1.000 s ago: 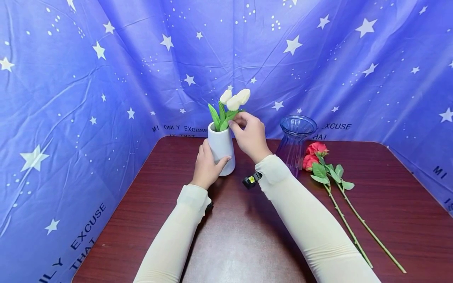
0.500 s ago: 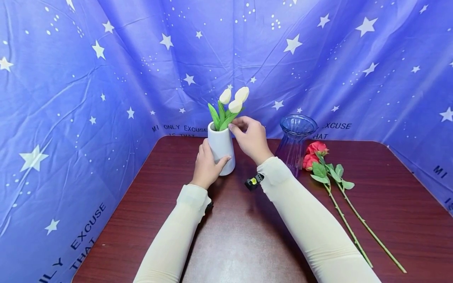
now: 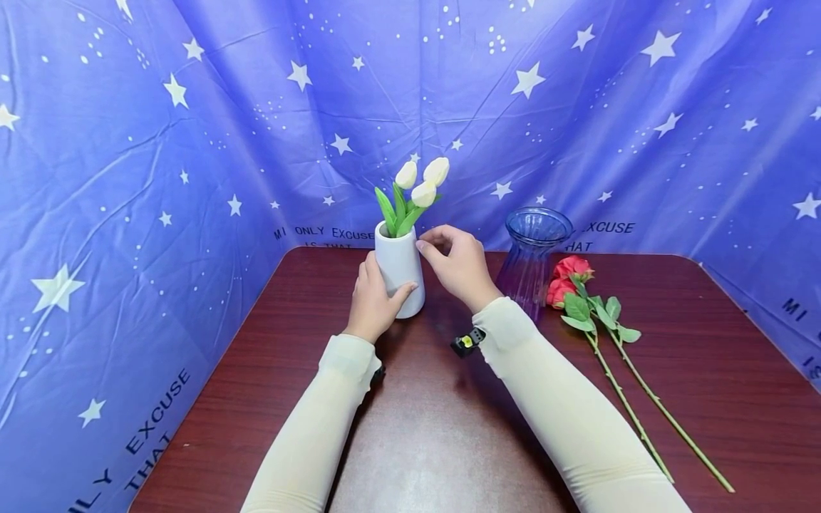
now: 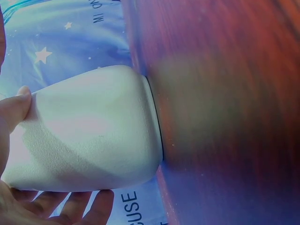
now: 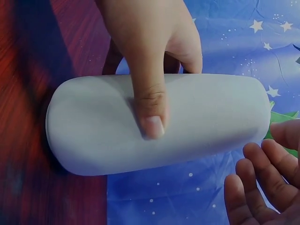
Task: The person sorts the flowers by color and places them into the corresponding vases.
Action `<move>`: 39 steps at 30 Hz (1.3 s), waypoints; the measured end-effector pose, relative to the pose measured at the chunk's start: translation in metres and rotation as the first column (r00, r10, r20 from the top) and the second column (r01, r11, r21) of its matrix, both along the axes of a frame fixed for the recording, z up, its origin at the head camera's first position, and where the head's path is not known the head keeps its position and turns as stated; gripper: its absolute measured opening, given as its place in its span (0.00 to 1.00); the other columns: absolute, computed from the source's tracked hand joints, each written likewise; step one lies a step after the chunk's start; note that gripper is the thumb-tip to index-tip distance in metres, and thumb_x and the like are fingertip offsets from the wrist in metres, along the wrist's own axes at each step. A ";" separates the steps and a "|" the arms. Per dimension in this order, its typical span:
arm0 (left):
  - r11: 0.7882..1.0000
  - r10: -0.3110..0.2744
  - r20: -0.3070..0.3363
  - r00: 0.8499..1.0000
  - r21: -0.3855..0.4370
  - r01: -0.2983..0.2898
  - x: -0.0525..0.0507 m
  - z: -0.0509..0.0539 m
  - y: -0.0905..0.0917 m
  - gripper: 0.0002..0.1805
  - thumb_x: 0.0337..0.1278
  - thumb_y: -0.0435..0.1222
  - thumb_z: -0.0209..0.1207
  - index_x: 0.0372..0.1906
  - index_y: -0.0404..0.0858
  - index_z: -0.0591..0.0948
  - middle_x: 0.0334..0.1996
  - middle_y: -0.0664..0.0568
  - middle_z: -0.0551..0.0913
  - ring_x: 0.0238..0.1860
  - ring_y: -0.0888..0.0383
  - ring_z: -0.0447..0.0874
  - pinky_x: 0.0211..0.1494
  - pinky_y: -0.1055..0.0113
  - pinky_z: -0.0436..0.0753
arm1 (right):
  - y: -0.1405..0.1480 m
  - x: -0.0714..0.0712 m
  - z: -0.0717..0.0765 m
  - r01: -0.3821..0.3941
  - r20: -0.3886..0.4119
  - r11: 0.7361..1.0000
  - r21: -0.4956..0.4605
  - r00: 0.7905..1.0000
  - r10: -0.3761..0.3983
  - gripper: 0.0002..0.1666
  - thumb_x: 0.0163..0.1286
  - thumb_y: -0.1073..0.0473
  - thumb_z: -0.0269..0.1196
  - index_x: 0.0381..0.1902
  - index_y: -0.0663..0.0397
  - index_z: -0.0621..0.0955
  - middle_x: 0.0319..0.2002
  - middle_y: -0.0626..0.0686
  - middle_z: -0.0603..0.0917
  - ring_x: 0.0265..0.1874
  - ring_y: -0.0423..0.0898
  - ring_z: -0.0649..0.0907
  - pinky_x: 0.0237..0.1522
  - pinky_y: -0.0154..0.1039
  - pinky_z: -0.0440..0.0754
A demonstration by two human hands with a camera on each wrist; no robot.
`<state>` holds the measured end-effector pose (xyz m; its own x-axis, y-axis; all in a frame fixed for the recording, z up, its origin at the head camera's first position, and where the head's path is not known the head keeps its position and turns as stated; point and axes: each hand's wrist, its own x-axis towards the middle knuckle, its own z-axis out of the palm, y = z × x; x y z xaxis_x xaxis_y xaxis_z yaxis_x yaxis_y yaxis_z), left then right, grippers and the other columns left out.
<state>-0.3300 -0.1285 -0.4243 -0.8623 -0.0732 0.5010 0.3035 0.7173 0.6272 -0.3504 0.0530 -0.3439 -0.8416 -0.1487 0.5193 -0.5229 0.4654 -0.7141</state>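
Observation:
A white vase [image 3: 400, 274] stands upright on the table, holding white tulips [image 3: 423, 194] with green leaves [image 3: 399, 210]. My left hand [image 3: 373, 299] grips the vase's lower part from the left, its thumb across the front. In the left wrist view, the left fingers [image 4: 101, 206] curl along the vase's side. My right hand [image 3: 458, 260] is beside the vase's rim on the right, below the tulips, with fingers loosely bent and nothing held. In the right wrist view, the right thumb [image 5: 286, 133] is close to the rim; whether it touches cannot be told.
Right of the hands stands a blue glass vase [image 3: 539, 228]. Two red roses [image 3: 571, 278] with long stems lie beside it on the dark wood table [image 3: 673, 320]. A blue curtain [image 3: 359, 107] with stars surrounds the table's back and sides.
My right hand has let go of the tulips and moved slightly down and right, off the leaves. The tulip heads have spread apart a little. The left hand stays on the white vase.

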 end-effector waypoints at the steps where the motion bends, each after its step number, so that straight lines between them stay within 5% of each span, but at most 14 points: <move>1: 1.000 -0.001 0.001 1.000 0.000 0.001 0.000 0.000 0.000 0.51 0.57 0.55 0.72 0.75 0.37 0.58 0.57 0.40 0.73 0.56 0.42 0.77 0.62 0.47 0.78 | 0.001 0.001 0.000 -0.001 -0.002 1.000 0.005 1.000 0.001 0.11 0.72 0.50 0.68 0.45 0.48 0.89 0.39 0.48 0.91 0.38 0.44 0.86 0.45 0.45 0.81; 19: 1.000 0.005 -0.024 1.000 0.027 -0.004 0.000 0.005 0.008 0.51 0.56 0.54 0.73 0.75 0.35 0.59 0.57 0.38 0.73 0.55 0.42 0.78 0.60 0.47 0.80 | 0.041 0.025 0.003 -0.021 -0.047 0.998 0.057 0.999 0.023 0.08 0.71 0.50 0.69 0.43 0.45 0.88 0.37 0.44 0.90 0.38 0.41 0.86 0.45 0.45 0.82; 39: 0.998 0.027 0.060 0.998 0.051 -0.030 0.004 0.000 0.003 0.51 0.54 0.56 0.73 0.74 0.35 0.63 0.57 0.40 0.73 0.55 0.42 0.79 0.61 0.46 0.80 | 0.087 0.062 0.001 0.052 -0.077 0.989 0.140 0.996 -0.041 0.08 0.70 0.48 0.70 0.43 0.42 0.88 0.37 0.41 0.90 0.37 0.40 0.84 0.43 0.44 0.78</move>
